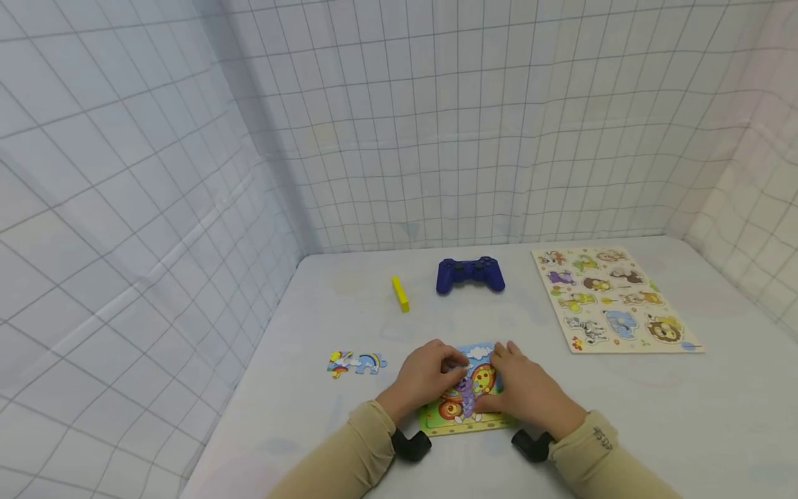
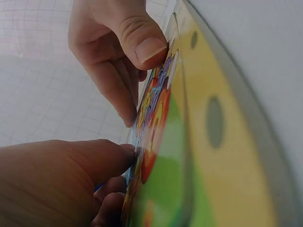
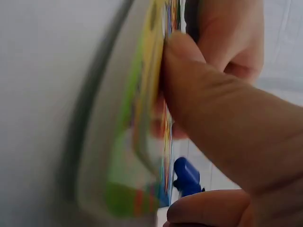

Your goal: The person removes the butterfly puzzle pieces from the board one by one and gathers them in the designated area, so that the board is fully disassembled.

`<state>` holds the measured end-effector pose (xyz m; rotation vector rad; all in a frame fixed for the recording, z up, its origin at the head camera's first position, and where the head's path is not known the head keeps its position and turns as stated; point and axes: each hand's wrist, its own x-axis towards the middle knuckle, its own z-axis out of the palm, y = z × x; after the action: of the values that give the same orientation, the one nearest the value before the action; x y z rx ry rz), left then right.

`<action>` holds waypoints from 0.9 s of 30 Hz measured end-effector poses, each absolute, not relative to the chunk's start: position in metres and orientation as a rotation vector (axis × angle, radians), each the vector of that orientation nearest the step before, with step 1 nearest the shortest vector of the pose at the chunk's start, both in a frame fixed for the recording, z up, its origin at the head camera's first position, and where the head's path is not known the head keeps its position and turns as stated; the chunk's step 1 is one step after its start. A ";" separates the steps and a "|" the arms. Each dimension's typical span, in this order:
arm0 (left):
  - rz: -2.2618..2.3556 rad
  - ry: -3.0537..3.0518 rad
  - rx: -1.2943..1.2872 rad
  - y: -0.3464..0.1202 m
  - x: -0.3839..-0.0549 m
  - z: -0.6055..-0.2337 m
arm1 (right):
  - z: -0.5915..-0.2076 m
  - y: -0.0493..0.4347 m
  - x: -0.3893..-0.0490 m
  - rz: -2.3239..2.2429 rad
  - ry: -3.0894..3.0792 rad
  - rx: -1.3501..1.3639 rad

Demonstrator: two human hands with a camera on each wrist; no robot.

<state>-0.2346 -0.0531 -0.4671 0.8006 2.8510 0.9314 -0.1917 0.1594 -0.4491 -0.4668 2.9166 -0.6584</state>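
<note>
A colourful jigsaw puzzle board (image 1: pixel 466 427) with a butterfly picture and a yellow border lies flat on the white table. On its upper left part rests my left hand (image 1: pixel 424 374), fingers bent, thumb and fingertips touching the picture. My right hand (image 1: pixel 530 391) lies over the right side, its thumb (image 3: pixel 189 71) pressed to the picture and its fingers reaching toward the far edge. In the left wrist view the board (image 2: pixel 215 156) is seen nearly edge-on. No loose piece shows between the fingers of either hand; parts of the board are hidden under them.
Joined puzzle pieces (image 1: pixel 368 363) with a rainbow lie left of the board. Behind it are a yellow block (image 1: pixel 400 294) and a dark blue game controller (image 1: pixel 470 272). An animal peg puzzle board (image 1: pixel 614 298) lies at the right. Grid-patterned cloth (image 1: pixel 405 138) surrounds the table.
</note>
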 end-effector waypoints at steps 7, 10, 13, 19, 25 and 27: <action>0.887 2.869 0.743 -0.051 -0.235 -0.468 | -0.453 0.168 -0.199 -0.577 2.921 -0.511; 0.869 2.876 0.735 -0.050 -0.235 -0.466 | -0.452 0.168 -0.197 -0.530 2.939 -0.515; 0.843 2.890 0.736 -0.048 -0.235 -0.465 | -0.450 0.166 -0.193 -0.475 2.952 -0.502; 0.794 2.918 0.718 -0.045 -0.235 -0.464 | -0.445 0.163 -0.188 -0.400 2.958 -0.508; 0.811 2.924 0.688 -0.044 -0.235 -0.466 | -0.444 0.162 -0.187 -0.405 2.959 -0.504; 0.824 2.923 0.689 -0.044 -0.235 -0.466 | -0.445 0.161 -0.188 -0.407 2.959 -0.504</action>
<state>-0.2352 -0.0442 -0.4662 0.6887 2.9235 0.8236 -0.1878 0.1614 -0.4447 -0.5042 2.9590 -0.4072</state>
